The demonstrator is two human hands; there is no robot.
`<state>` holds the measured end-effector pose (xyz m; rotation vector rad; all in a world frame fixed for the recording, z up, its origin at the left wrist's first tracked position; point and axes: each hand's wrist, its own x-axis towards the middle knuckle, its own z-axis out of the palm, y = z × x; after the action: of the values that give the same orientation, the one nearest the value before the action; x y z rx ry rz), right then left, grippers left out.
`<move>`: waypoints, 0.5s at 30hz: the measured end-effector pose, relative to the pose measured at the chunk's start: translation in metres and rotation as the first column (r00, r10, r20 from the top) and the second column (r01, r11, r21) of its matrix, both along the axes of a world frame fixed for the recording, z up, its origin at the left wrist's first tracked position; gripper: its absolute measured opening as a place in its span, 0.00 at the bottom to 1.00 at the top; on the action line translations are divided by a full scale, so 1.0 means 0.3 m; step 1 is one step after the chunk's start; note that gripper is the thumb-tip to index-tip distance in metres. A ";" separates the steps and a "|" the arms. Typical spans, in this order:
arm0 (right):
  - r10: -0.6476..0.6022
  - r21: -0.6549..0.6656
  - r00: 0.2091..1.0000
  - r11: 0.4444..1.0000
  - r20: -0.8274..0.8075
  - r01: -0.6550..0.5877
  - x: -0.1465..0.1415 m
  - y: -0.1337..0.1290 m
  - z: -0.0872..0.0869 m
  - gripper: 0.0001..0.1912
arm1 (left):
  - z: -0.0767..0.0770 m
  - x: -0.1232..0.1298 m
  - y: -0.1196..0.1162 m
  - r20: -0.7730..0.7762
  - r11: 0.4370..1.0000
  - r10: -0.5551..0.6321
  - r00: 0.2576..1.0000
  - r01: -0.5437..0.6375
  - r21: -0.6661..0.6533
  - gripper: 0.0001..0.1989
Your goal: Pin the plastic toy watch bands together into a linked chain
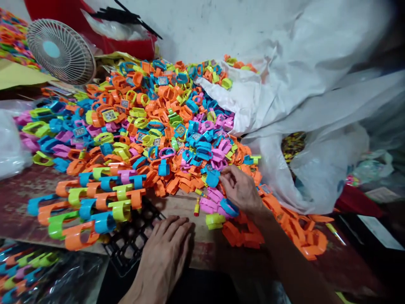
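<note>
My right hand (pixel 242 190) is closed, thumb and fingers pinched at the edge of a blue plastic toy watch (pixel 212 178) at the front of a large heap. Below it lie pink toy watches (pixel 211 202), a yellow one (pixel 215 221) and orange ones (pixel 243 232). My left hand (pixel 169 242) rests flat at the table's front edge with fingers stretched out, holding nothing. Beside it is a black grid tray (pixel 129 242), its left part covered by rows of orange, blue, yellow and pink toy watches (pixel 95 207). A small yellow-and-red piece (pixel 196 207) lies between the hands.
The mixed heap of toy watches (pixel 158 114) fills the table's back. A fan (pixel 60 50) stands back left. White sacks (pixel 253 97) and a clear plastic bag (pixel 316 169) of small pieces border the right. More orange watches (pixel 297 232) and a pen (pixel 335 233) lie there.
</note>
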<state>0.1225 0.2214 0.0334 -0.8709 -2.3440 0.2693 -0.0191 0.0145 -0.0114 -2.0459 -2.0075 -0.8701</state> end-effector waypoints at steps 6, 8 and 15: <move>-0.010 0.003 0.988 1.000 0.154 0.010 0.009 0.035 -0.001 0.13 | 0.026 0.026 0.076 0.027 0.999 -0.047 0.999 0.046 0.016 0.13; -0.045 -0.012 0.983 0.999 0.180 0.048 0.019 0.049 -0.013 0.10 | 0.026 0.030 0.091 0.018 0.999 -0.042 0.999 0.042 0.025 0.13; -0.018 -0.009 0.999 1.000 0.051 0.018 0.071 0.056 0.001 0.10 | 0.001 0.020 0.142 -0.053 0.994 0.086 0.995 -0.089 -0.065 0.11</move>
<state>0.1439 0.2383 0.0338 -0.9131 -2.3827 0.2534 -0.0132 0.0571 -0.0111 -1.9757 -2.1089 -0.7372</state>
